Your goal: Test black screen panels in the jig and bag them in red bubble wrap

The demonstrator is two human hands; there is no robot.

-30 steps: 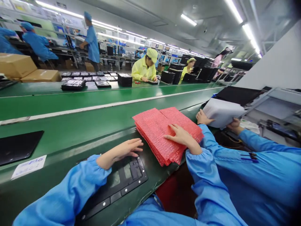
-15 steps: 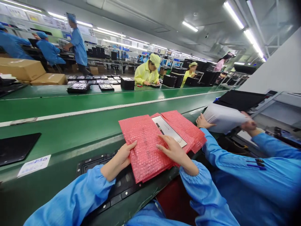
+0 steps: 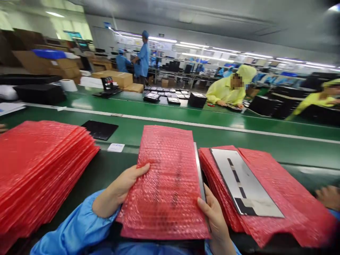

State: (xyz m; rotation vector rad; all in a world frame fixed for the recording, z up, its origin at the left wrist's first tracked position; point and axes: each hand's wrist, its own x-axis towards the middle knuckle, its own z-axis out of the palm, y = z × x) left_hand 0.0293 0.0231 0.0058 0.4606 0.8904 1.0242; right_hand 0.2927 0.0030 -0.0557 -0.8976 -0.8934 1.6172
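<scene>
My left hand [image 3: 123, 187] grips the left edge of a red bubble-wrap bag [image 3: 170, 177], thumb on top. At the right edge my right hand [image 3: 214, 212] is closed around the bag, its thumb on the front. A silver-edged flat panel [image 3: 198, 170] sticks out along that side; most of it is hidden by the bag. To the right, a second flat panel [image 3: 248, 187], silver with black strips, lies face up on a pile of red bubble-wrap bags [image 3: 287, 191].
A tall stack of red bubble-wrap bags [image 3: 47, 170] stands at the left. Beyond it lie a black flat plate [image 3: 100, 129] and a paper label [image 3: 116, 147] on the green bench [image 3: 170, 122]. A co-worker's hand [image 3: 329, 196] shows at the right edge; a person in yellow [image 3: 231, 88] sits opposite.
The view has swung left, bringing the tall bag stack into sight. My right hand has gone from the bag's face to its right edge, where a panel edge now shows.
</scene>
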